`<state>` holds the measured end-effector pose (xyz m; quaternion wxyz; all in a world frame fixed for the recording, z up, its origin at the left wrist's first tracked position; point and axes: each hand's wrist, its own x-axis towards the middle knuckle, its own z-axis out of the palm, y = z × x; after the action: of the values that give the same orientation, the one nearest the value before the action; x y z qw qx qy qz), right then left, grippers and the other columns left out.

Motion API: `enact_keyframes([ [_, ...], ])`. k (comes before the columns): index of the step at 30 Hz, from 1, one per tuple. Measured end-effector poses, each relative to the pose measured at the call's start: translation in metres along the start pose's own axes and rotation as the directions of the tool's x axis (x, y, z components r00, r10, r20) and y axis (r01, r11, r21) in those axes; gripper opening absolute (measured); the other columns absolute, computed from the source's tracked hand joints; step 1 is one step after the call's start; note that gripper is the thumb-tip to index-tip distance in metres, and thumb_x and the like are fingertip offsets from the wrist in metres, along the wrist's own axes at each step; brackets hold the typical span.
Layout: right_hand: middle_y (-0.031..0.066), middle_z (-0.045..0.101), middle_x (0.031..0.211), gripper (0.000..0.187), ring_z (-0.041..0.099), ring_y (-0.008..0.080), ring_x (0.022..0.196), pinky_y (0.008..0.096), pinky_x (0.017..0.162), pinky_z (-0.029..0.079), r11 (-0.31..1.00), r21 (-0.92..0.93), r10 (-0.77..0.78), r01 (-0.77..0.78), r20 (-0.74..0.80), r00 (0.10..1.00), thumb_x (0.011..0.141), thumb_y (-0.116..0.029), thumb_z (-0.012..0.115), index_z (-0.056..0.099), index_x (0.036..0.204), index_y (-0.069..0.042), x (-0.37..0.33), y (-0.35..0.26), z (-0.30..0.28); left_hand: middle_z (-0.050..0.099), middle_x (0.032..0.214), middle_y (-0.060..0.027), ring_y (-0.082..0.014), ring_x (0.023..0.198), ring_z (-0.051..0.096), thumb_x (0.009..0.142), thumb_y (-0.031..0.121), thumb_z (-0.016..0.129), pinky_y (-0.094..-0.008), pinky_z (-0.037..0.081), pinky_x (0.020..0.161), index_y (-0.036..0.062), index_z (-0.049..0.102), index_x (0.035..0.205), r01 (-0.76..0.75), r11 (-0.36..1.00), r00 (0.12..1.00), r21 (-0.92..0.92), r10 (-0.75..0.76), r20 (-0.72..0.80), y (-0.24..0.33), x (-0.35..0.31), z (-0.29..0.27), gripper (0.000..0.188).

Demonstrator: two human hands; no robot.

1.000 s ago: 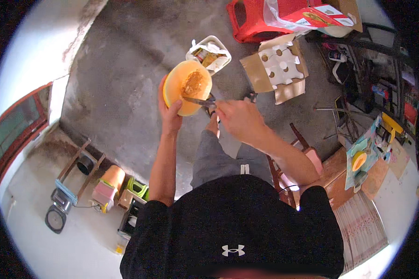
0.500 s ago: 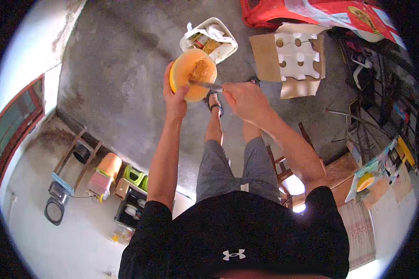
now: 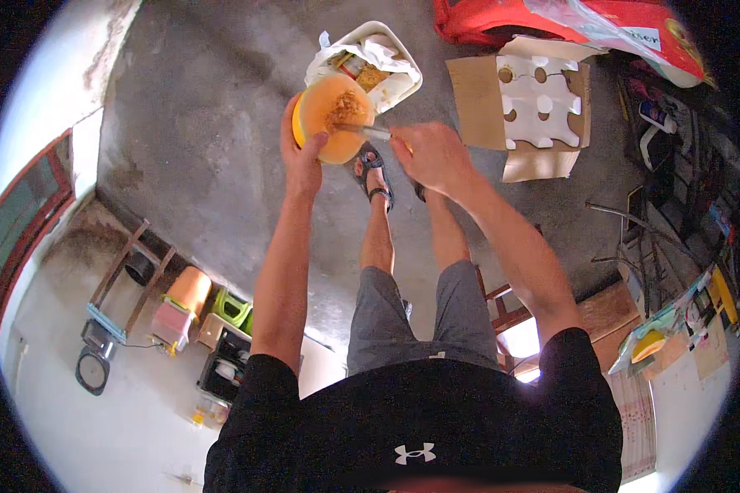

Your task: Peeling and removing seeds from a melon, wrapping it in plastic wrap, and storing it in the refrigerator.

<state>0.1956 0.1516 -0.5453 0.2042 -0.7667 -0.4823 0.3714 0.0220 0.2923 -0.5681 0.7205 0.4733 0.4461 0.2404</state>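
A halved melon (image 3: 325,123) with a yellow rind and orange flesh is in my left hand (image 3: 304,160). My left fingers wrap its rind and the thumb presses near the rim. My right hand (image 3: 434,156) is closed around a slim metal utensil (image 3: 366,131). The utensil's far end sits at the stringy seeds (image 3: 347,111) in the melon's middle, so I cannot tell whether it is a spoon or a knife. Just beyond the melon stands a pale bin (image 3: 409,80) lined with a white bag and holding scraps.
An opened cardboard box (image 3: 477,103) with a white holed insert lies at the right. Behind it is a red covered object (image 3: 510,20). A cluttered table (image 3: 699,345) at right bears a yellow-orange melon piece (image 3: 648,346). Stools and tubs line the left wall.
The melon and both hands have shifted slightly left and away from me. The utensil stays at the seeds. My left foot shows more fully.
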Motion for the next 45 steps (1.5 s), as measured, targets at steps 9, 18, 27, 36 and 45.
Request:
enact_keyframes([
  [9, 0.0172, 0.068, 0.086, 0.022, 0.066, 0.0344, 0.078, 0.0432, 0.072, 0.053, 0.985, 0.152, -0.063, 0.077, -0.095, 0.994, 0.086, -0.022, 0.059, 0.071, 0.101, -0.010, 0.024, 0.041, 0.018, 0.047, 0.133, -0.0112, -0.0247, 0.123, 0.047, 0.074, 0.007, 0.057, -0.0376, 0.040, 0.103, 0.0047, 0.035, 0.140, 0.103, 0.970, 0.991, -0.221, -0.118, -0.056, -0.021, 0.010, -0.010, 0.070],
  [18, 0.0157, 0.066, 0.081, 0.022, 0.065, 0.0359, 0.077, 0.0489, 0.070, 0.051, 1.000, 0.011, 0.002, -0.001, -0.063, 0.998, 0.086, -0.026, 0.053, 0.067, 0.091, -0.010, 0.037, 0.056, 0.027, 0.048, 0.132, -0.0110, -0.0248, 0.123, 0.048, 0.075, 0.009, 0.061, -0.0374, 0.040, 0.103, 0.0048, 0.036, 0.139, 0.087, 0.985, 0.995, -0.150, -0.095, -0.043, -0.019, 0.014, -0.016, 0.069],
  [27, 0.0162, 0.067, 0.085, 0.026, 0.065, 0.0343, 0.080, 0.0459, 0.072, 0.052, 0.995, -0.095, 0.036, -0.027, 0.095, 0.995, 0.088, -0.030, 0.056, 0.070, 0.101, -0.013, 0.048, 0.041, 0.017, 0.048, 0.132, -0.0111, -0.0242, 0.122, 0.048, 0.076, 0.007, 0.060, -0.0372, 0.038, 0.105, 0.0034, 0.036, 0.139, 0.051, 0.997, 0.998, -0.053, -0.053, -0.028, -0.011, 0.016, -0.021, 0.067],
  [36, 0.0161, 0.067, 0.084, 0.024, 0.065, 0.0355, 0.079, 0.0453, 0.071, 0.052, 0.987, 0.156, 0.043, -0.043, 0.005, 0.999, 0.086, -0.028, 0.058, 0.070, 0.099, -0.012, 0.040, 0.014, 0.017, 0.048, 0.132, -0.0118, -0.0256, 0.122, 0.049, 0.077, 0.009, 0.059, -0.0382, 0.040, 0.103, 0.0038, 0.035, 0.139, 0.128, 0.980, 0.987, -0.150, -0.141, -0.076, -0.012, 0.017, -0.035, 0.066],
  [45, 0.0177, 0.067, 0.084, 0.022, 0.065, 0.0357, 0.076, 0.0445, 0.068, 0.052, 0.993, -0.088, 0.092, -0.083, 0.106, 0.990, 0.085, -0.025, 0.060, 0.070, 0.100, -0.013, 0.052, 0.016, 0.008, 0.049, 0.131, -0.0133, -0.0280, 0.122, 0.049, 0.077, 0.015, 0.057, -0.0411, 0.041, 0.103, 0.0040, 0.035, 0.138, 0.173, 0.961, 0.982, -0.214, -0.186, -0.039, -0.007, 0.021, -0.029, 0.066],
])
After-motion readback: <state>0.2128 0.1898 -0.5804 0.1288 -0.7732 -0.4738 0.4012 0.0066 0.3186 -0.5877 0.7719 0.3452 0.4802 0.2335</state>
